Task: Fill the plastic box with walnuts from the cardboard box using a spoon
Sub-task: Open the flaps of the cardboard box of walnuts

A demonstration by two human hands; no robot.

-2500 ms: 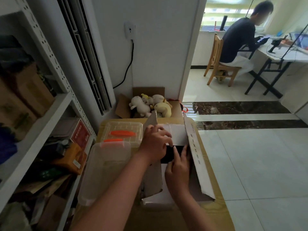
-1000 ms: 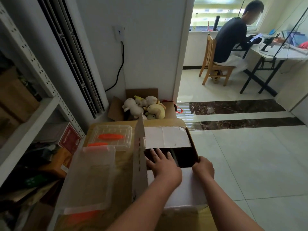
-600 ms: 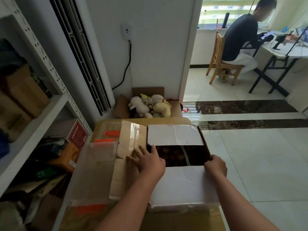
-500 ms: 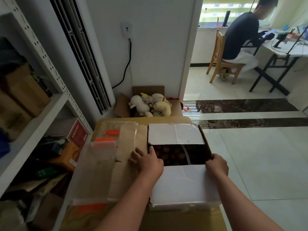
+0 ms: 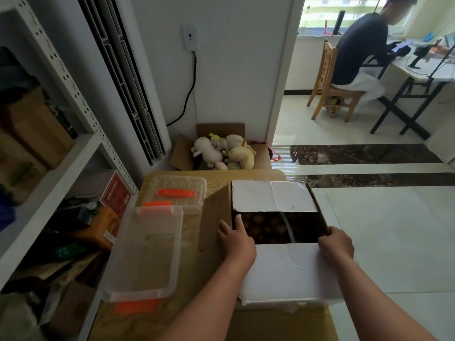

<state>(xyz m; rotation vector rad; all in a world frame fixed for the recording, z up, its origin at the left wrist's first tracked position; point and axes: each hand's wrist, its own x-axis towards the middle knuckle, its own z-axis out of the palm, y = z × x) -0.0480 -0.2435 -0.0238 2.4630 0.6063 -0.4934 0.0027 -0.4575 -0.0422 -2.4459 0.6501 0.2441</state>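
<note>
Since half a second earlier, the brown left flap (image 5: 215, 212) had drawn back from over the plastic box and its lid, so both showed in full.

On the left hand (image 5: 236, 239), the fingers (image 5: 237, 221) lay straight and a little spread, pressing on the fold where that flap met the opening and gripping nothing. On the right hand (image 5: 336, 242), the fingers (image 5: 331, 233) were curled over the right rim of the cardboard box (image 5: 290, 271), beside its near white flap.

Between the hands the box stood open, with walnuts (image 5: 263, 227) heaped inside. A thin grey strip (image 5: 286, 225) crossed them; what it was could not be told.

The plastic box (image 5: 147, 249), clear with orange clips, sat just left of the cardboard box on the wooden surface (image 5: 221, 174). Its lid (image 5: 177, 195) lay just behind it.

Beyond the surface, a carton of soft toys (image 5: 221, 153) stood on the floor by the wall. A metal shelf (image 5: 73, 158) ran along the left. Through the doorway a person (image 5: 357, 48) sat on a wooden chair.
</note>
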